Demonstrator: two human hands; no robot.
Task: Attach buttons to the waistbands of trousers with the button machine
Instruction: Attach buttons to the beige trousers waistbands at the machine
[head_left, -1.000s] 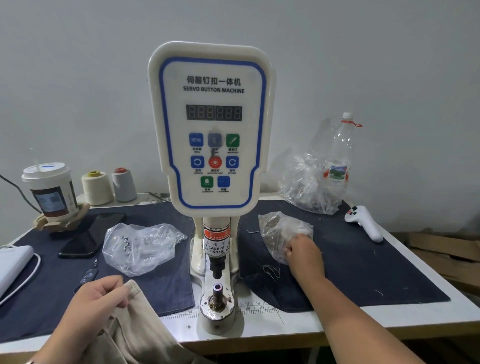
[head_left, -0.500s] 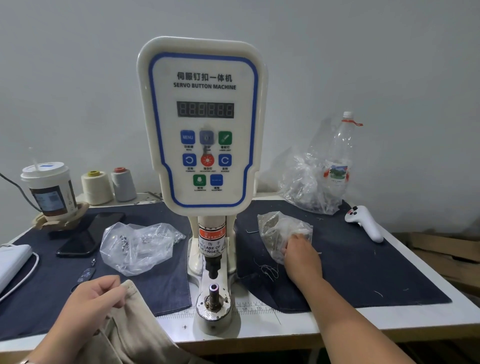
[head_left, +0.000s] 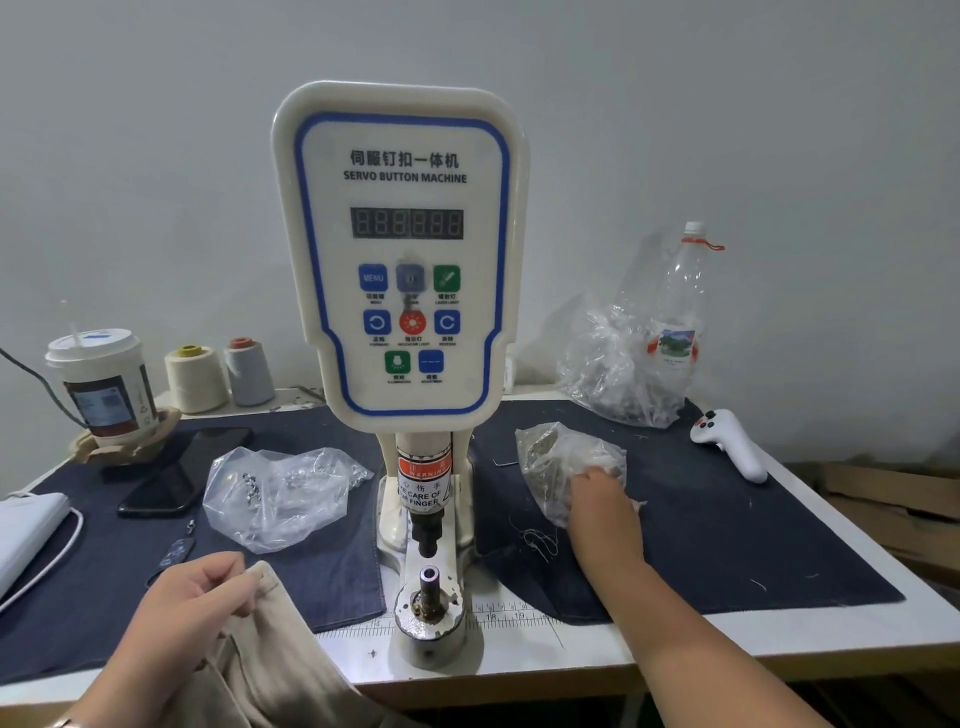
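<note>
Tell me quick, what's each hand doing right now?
Left hand: pinches the beige trousers at their top edge.
Right hand: reaches into the small plastic bag; fingers hidden, cannot tell.

The button machine (head_left: 405, 291) stands mid-worktop (head_left: 727, 631), splitting it into two sides. A clear bag (head_left: 278, 493) and phone (head_left: 176, 475) crowd the left side; another bag (head_left: 563, 467) sits just right. Bare cloth (head_left: 753, 545) lies open toward the right edge.

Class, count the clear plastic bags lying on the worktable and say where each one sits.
3. One plastic bag lies left of the button machine; a second lies right of it, under the right hand; a third sits at the back beside the bottle. Others may be hidden.
</note>
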